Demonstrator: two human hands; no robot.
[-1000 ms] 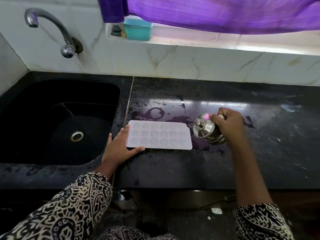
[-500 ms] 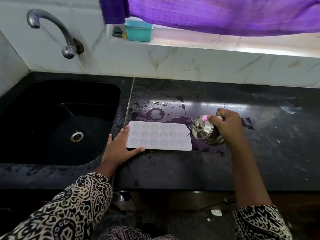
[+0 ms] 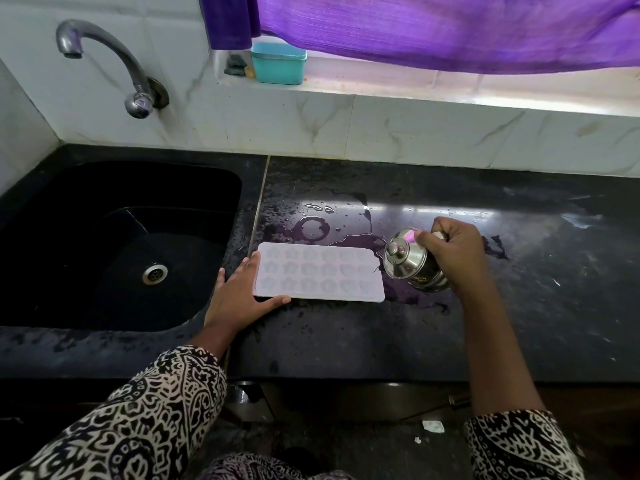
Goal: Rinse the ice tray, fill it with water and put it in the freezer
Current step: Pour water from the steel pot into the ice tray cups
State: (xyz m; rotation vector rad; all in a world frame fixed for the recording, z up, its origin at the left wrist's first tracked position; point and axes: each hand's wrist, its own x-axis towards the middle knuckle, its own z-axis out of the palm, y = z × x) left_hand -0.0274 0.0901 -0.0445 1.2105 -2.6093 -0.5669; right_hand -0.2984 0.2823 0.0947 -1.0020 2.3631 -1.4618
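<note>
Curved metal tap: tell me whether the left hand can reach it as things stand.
Probably yes. The left hand rests against the white plastic ice tray, gripping nothing; only the black sink lies between it and the curved metal tap. The right hand grips the lidded steel pot.

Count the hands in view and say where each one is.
2. The left hand rests against the left end of the ice tray; the right hand grips a tilted steel pot at its right end.

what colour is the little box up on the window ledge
Teal, or turquoise: the box on the ledge shows plainly in the head view.
</note>
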